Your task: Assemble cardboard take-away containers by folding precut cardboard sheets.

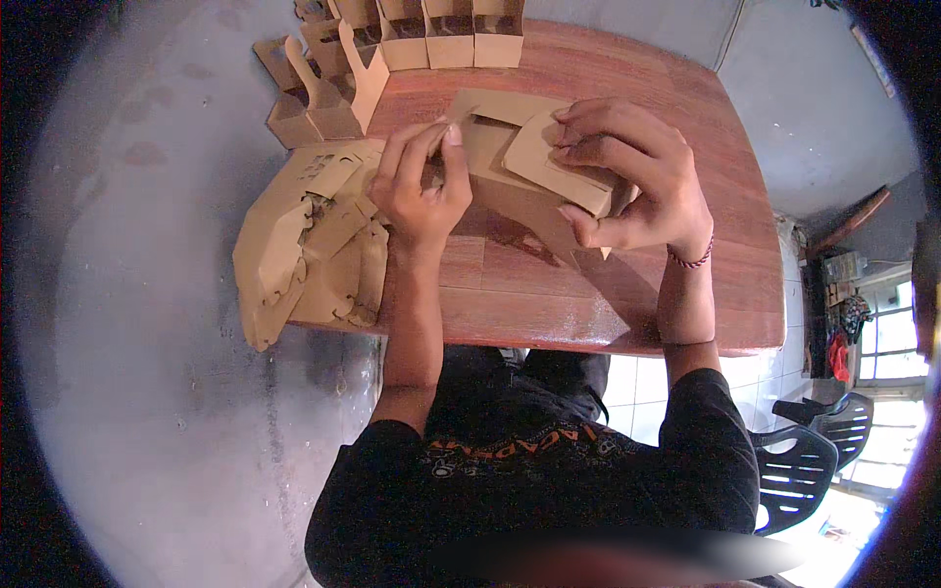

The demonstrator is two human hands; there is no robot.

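Note:
A brown cardboard box [529, 201], partly folded, is held tilted above the table between my two hands. My right hand [637, 176] grips its right end, fingers over a rounded flap [544, 152] on top and thumb against the near side. At the box's left end, my left hand [426, 186] is closed in a pinch, thumb and fingertips at the cardboard edge; exactly what part they pinch is hard to make out. A narrow slot shows on the upper face beside the flap.
Flat cardboard blanks [314, 235] lie piled at the table's left, overhanging its edge. Folded cardboard carriers [328, 93] with handles and open compartments stand at the far left. The reddish wooden table [711, 196] meets a grey wall. Dark plastic chairs [799, 475] stand at the right.

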